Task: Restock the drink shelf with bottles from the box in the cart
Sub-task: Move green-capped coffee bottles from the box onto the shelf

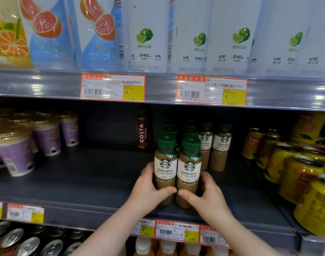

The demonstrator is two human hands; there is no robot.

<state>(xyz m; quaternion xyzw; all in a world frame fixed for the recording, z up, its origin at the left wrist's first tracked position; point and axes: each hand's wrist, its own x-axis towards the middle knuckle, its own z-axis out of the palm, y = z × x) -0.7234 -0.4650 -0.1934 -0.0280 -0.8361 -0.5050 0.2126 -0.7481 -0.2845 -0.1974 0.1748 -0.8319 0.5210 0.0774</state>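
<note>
As the left hand (148, 187) grips the left bottle (165, 169) and the right hand (206, 196) grips the right bottle (189, 171), both green-capped Starbucks "CAFFE LATTE" drinks stand side by side on the dark shelf (84, 182), front-right of a brown Costa Coffee bottle (143, 132). Purple cups (16, 154) sit left of that bottle, yellow cans (298, 174) to its right.

We see the left hand (148, 188) gripping the left latte bottle (165, 168) and the right hand (208, 197) gripping the right latte bottle (189, 172). The thumbs lie across the lower fronts (their tips nearly meet). Both bottles are upright and touching on the dark shelf (80, 183). Behind them we see more green-capped bottles (221, 145) and a Costa bottle (143, 132), with purple cups (45, 138) at left and yellow cans (298, 174) at right.
</note>
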